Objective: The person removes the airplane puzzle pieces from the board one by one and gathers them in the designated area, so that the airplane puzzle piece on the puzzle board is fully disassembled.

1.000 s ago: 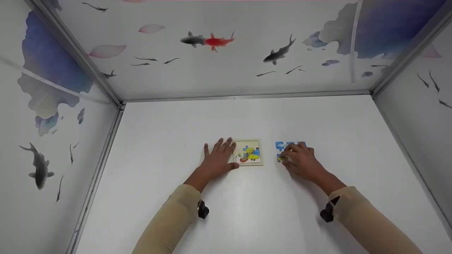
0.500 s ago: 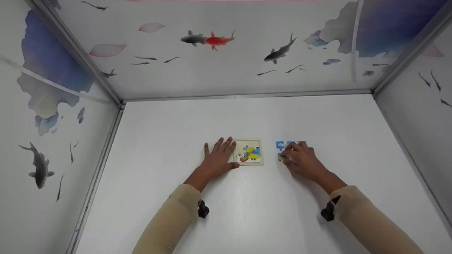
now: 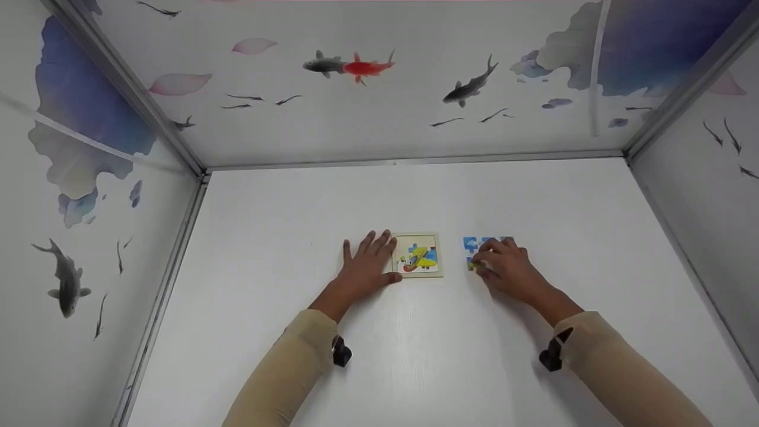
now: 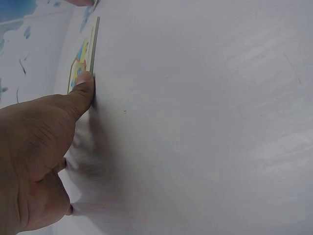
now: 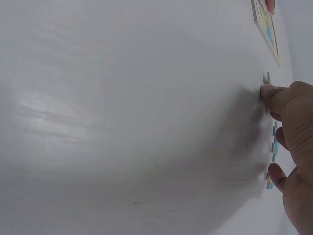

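My left hand (image 3: 366, 270) rests on the table with fingers spread. Its fingertips and thumb touch the left side of a square wooden puzzle tray (image 3: 440, 261). Inside the tray, several joined jigsaw pieces (image 3: 422, 259) show a yellow and blue picture, low and to the right. My right hand (image 3: 507, 270) bends over a group of loose pieces to the right of the tray. Thumb and forefinger pinch a blue and yellow puzzle piece (image 3: 470, 264) at the lower left of that group. Blue pieces (image 3: 470, 243) show beyond the knuckles; the hand hides others.
A white table (image 3: 379, 356) lies under both hands. Printed panels with fish and leaves (image 3: 391, 118) wall it in at the back and both sides. Dark cameras (image 3: 342, 352) sit at the wrists. Bare tabletop separates the tray from the loose pieces.
The pinched piece has shifted slightly right and away from the upper-left blue piece, leaving a white gap. Both hands otherwise stay nearly still.
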Tool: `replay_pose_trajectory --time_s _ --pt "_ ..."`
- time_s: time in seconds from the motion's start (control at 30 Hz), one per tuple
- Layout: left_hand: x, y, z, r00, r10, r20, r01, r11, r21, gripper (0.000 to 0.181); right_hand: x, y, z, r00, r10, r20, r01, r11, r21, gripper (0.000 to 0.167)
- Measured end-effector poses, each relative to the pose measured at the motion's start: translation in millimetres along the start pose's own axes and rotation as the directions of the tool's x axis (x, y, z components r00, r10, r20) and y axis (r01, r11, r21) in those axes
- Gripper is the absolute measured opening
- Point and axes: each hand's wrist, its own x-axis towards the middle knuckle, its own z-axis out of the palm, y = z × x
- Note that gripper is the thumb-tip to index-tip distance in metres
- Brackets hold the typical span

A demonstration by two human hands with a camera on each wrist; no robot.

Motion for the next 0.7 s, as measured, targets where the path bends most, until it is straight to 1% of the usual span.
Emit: replay_pose_trajectory --time_s 0.33,0.5,0.7 --pt "-0.2 0.0 -0.1 1.000 -0.004 -0.010 0.004 1.000 -0.005 0.092 -0.9 -1.1 0.0 1.000 -0.021 -0.008 0.020 1.000 -0.003 0.017" --pt "0.0 0.5 0.3 1.000 -0.003 -0.010 0.003 1.000 -0.009 0.091 -0.7 -1.8 -1.3 1.000 -0.007 0.003 0.007 1.000 -0.014 0.021" --pt "0.2 0.3 -0.1 1.000 -0.007 -0.010 0.007 1.000 -0.002 0.091 2.5 -5.5 -2.6 0.999 0.036 0.021 -0.035 0.999 -0.013 0.026"
